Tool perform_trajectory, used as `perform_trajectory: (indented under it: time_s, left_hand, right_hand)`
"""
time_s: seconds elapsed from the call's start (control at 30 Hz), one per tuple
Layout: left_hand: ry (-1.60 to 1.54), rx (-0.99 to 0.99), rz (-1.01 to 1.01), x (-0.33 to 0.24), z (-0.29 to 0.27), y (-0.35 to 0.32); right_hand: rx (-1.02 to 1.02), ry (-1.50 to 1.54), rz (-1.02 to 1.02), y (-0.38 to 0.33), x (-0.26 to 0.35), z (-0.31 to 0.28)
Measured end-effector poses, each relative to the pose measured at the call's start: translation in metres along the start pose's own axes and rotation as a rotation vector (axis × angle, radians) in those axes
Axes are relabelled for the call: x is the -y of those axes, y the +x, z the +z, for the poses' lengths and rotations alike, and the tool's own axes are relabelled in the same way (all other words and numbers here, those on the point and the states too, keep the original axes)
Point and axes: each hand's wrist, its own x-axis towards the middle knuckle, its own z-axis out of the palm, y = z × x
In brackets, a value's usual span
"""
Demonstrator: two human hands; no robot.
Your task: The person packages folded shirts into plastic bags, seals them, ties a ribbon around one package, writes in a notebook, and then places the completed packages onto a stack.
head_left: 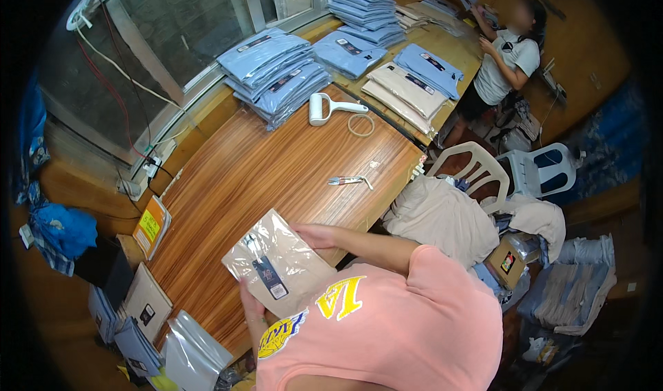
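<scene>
A folded beige garment in a clear plastic bag (297, 267) lies tilted over the near edge of the wooden table, close to my body. On its front is a dark tag (269, 278) with a pale label at one end. My left hand (251, 302) grips the bag's left edge, its fingers partly under the plastic. At the upper right edge my right hand (315, 236) holds the same bag, and its fingertips are hidden behind it. Farther along the table lie small snips (345, 181), a white lint roller (338, 108) and a tape ring (361, 124).
Bagged blue garments (273, 66) stand in stacks at the back, beside beige ones (404, 94). A co-worker (507, 60) handles a blue piece at the far right. White plastic chairs (476, 167) and cloth heaps stand to the right. Clear plastic bags (193, 353) lie at lower left.
</scene>
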Motion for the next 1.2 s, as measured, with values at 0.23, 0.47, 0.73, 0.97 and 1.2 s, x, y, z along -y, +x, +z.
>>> perform_trajectory:
  time_s: [0.23, 0.47, 0.73, 0.97, 1.2]
  left_hand:
    - [-0.126, 0.03, 0.033, -0.081, 0.069, -0.021]
    - [-0.032, -0.015, 0.299, -0.111, 0.102, -0.025]
    - [0.031, -0.049, 0.444, -0.133, 0.143, -0.04]
    - [0.196, -0.145, 0.573, -0.129, 0.121, -0.062]
    - [0.289, -0.174, 0.658, -0.132, 0.129, -0.077]
  right_hand:
    - [-0.035, -0.233, -0.282, -0.012, 0.045, 0.078]
    - [-0.131, -0.264, -0.3, -0.009, 0.068, 0.101]
    - [-0.126, -0.33, -0.43, -0.04, 0.083, 0.131]
    - [-0.067, -0.36, -0.322, -0.03, 0.072, 0.145]
    - [-0.061, -0.361, -0.306, -0.027, 0.074, 0.146]
